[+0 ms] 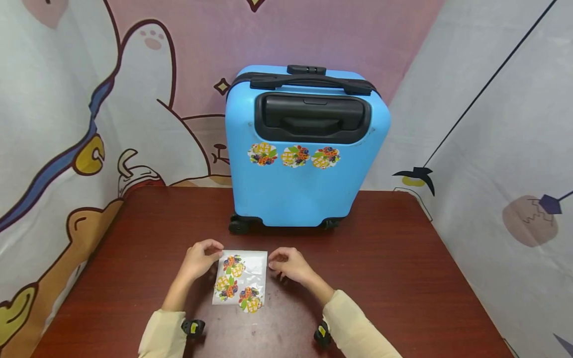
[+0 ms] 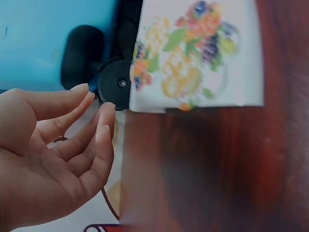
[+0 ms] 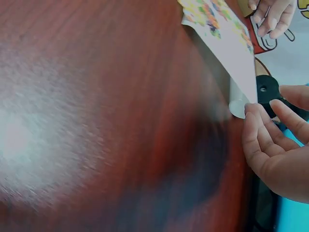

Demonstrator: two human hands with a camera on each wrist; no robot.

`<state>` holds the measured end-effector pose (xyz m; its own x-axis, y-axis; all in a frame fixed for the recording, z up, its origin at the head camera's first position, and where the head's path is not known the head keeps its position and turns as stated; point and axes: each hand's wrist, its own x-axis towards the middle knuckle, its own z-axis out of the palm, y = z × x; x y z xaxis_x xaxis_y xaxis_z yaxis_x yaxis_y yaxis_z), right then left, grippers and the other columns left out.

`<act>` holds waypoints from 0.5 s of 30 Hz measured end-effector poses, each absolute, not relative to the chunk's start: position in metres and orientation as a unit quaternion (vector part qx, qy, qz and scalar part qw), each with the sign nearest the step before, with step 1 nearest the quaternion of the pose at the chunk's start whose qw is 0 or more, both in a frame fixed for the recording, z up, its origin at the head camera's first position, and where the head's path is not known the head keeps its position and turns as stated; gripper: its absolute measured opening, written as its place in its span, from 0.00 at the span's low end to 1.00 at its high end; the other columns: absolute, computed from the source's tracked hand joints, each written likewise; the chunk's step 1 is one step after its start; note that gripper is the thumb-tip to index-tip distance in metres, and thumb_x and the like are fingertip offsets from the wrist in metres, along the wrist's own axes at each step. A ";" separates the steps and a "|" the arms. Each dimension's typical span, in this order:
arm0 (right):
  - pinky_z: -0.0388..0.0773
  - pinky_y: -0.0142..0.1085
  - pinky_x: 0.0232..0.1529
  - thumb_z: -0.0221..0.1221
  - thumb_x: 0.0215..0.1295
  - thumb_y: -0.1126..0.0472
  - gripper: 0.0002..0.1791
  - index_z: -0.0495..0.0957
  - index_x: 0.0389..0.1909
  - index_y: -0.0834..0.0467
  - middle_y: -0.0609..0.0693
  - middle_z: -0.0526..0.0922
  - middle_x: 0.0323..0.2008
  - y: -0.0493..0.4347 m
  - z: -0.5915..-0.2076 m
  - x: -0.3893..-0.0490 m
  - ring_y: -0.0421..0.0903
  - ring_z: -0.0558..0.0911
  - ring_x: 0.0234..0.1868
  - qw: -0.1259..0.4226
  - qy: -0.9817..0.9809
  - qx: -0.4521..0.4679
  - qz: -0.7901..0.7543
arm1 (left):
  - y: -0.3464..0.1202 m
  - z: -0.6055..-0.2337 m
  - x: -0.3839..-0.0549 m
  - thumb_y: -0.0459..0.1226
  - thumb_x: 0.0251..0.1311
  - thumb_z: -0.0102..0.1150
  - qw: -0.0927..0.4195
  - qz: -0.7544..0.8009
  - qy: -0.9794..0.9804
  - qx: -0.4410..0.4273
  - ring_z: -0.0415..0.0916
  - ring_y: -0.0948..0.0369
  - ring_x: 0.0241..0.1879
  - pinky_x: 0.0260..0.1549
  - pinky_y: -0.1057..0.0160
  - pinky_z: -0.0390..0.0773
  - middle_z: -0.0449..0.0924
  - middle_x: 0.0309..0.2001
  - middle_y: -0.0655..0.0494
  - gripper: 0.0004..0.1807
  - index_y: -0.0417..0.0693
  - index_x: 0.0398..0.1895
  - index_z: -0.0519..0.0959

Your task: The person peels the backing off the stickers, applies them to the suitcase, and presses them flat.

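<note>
- Left hand [image 1: 199,259], fingers loosely curved, beside the white sticker sheet [image 1: 254,269]
- Right hand [image 1: 290,265], likewise relaxed, by its right edge
- Blue suitcase [image 1: 295,194] stands far on the tabletop [image 1: 394,278]

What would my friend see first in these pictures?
Probably the big blue suitcase, standing at the back of the brown table, with three fruit stickers in a row across its front. Then maybe the white sheet in front of it, with three more stickers, between the left hand and the right hand.
</note>
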<state>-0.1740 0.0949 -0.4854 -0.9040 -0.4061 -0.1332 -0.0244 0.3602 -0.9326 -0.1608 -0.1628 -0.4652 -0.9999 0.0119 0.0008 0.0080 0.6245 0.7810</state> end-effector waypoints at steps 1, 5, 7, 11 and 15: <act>0.77 0.47 0.21 0.59 0.57 0.68 0.09 0.77 0.37 0.68 0.57 0.80 0.27 0.094 -0.487 -0.173 0.57 0.79 0.25 0.176 0.808 -0.131 -0.546 | -0.164 -0.467 -0.160 0.31 0.54 0.60 0.006 0.435 0.900 0.003 0.76 0.54 0.33 0.32 0.56 0.73 0.81 0.32 0.49 0.06 0.38 0.35 0.79; 0.76 0.45 0.21 0.59 0.57 0.69 0.08 0.77 0.37 0.68 0.56 0.79 0.26 0.092 -0.493 -0.170 0.52 0.78 0.24 0.180 0.811 -0.128 -0.542 | -0.167 -0.475 -0.156 0.30 0.54 0.59 0.020 0.445 0.895 -0.004 0.76 0.55 0.31 0.26 0.60 0.74 0.80 0.32 0.48 0.07 0.38 0.36 0.78; 0.76 0.44 0.21 0.58 0.57 0.69 0.07 0.77 0.36 0.68 0.56 0.78 0.26 0.091 -0.495 -0.169 0.51 0.77 0.24 0.178 0.812 -0.131 -0.541 | -0.168 -0.478 -0.154 0.30 0.54 0.59 0.028 0.454 0.891 -0.008 0.76 0.55 0.30 0.24 0.62 0.74 0.80 0.32 0.48 0.07 0.37 0.36 0.78; 0.76 0.41 0.21 0.58 0.56 0.70 0.07 0.77 0.36 0.68 0.53 0.77 0.25 0.089 -0.498 -0.168 0.49 0.76 0.23 0.176 0.813 -0.130 -0.539 | -0.168 -0.482 -0.153 0.30 0.54 0.59 0.041 0.467 0.883 -0.017 0.75 0.56 0.25 0.21 0.63 0.73 0.80 0.31 0.49 0.06 0.37 0.36 0.78; 0.75 0.39 0.20 0.59 0.56 0.70 0.07 0.77 0.36 0.67 0.51 0.77 0.25 0.087 -0.500 -0.167 0.47 0.76 0.23 0.175 0.814 -0.121 -0.540 | -0.168 -0.486 -0.152 0.29 0.54 0.59 0.050 0.480 0.876 -0.023 0.74 0.56 0.21 0.18 0.62 0.73 0.79 0.30 0.49 0.06 0.37 0.36 0.78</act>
